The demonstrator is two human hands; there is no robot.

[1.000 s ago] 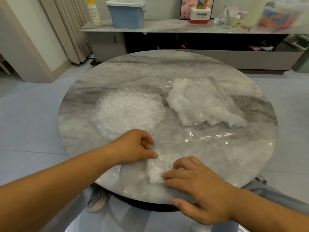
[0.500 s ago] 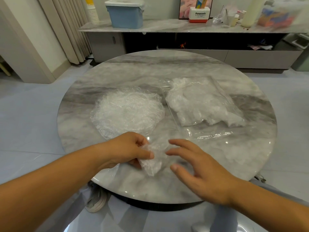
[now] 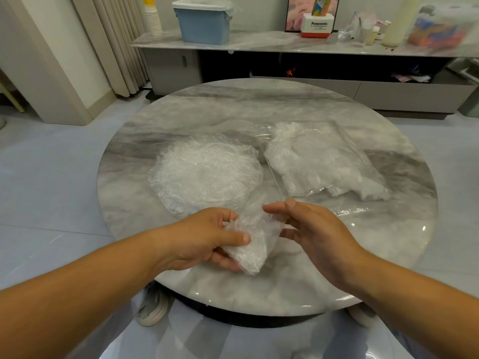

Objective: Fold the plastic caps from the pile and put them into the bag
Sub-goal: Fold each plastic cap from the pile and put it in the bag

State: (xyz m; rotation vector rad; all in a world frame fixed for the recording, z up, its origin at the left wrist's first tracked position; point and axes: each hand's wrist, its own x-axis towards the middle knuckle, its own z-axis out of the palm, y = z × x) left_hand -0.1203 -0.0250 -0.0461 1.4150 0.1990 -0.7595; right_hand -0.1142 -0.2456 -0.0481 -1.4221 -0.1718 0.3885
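Observation:
A folded clear plastic cap (image 3: pixel 250 244) is lifted a little above the near part of the round marble table (image 3: pixel 388 242). My left hand (image 3: pixel 207 237) pinches its left side between thumb and fingers. My right hand (image 3: pixel 311 229) is just right of the cap with fingers spread and fairly straight, fingertips at its upper right edge. The pile of crinkled clear caps (image 3: pixel 207 169) lies on the table beyond my left hand. The clear bag (image 3: pixel 321 161), partly filled with folded caps, lies flat to the right of the pile, its open mouth toward me.
A low cabinet (image 3: pixel 285 47) behind the table carries a blue lidded box (image 3: pixel 203 22), a red and white box (image 3: pixel 317 25) and bottles. Curtains (image 3: pixel 116 42) hang at the back left. Pale floor tiles surround the table.
The folded cap left the table surface: my left hand raised it and carried it away from me. My right hand came off the cap, opened and moved up to its right side.

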